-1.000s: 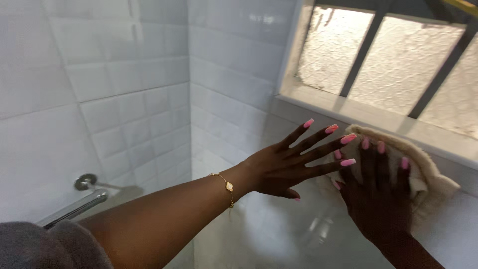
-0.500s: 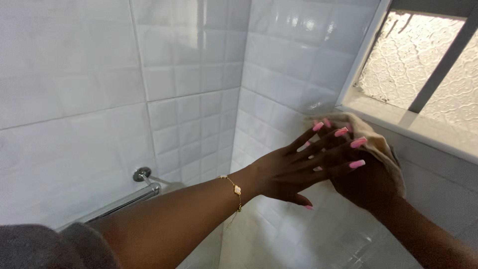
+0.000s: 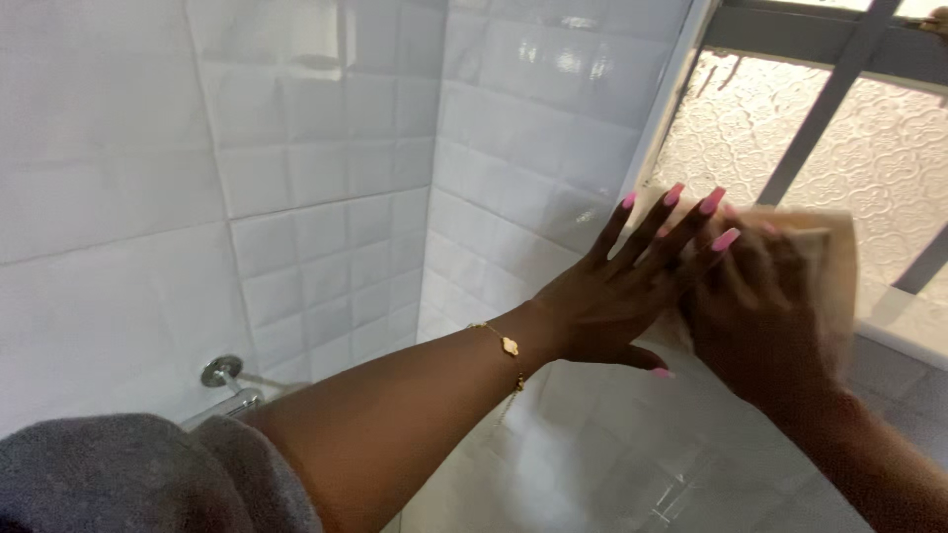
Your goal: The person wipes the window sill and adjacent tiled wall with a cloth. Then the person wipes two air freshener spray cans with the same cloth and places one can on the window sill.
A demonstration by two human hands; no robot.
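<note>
The right hand presses flat on a beige cloth, palm down and fingers spread over it, so it does not clasp the cloth but pushes it against the wall at the lower corner of the window frame. The hand is blurred, so I cannot tell how far each finger bends. The left hand is open wide, its fingers with pink nails stretched out, and it lies partly over the right hand, at its left side; it holds nothing. Compared with half a second before, both hands are now higher and more to the right, and the cloth reaches up onto the sill and over the lowest part of the frosted glass, where before it was under the sill. The left fingers point more upward now. On the left wrist there is a thin gold bracelet. To the left of the hands is the corner of the white tiled wall. Further down and left, a chrome rail is fixed to the tiles; the grey sleeve and the left forearm cover most of it now.
</note>
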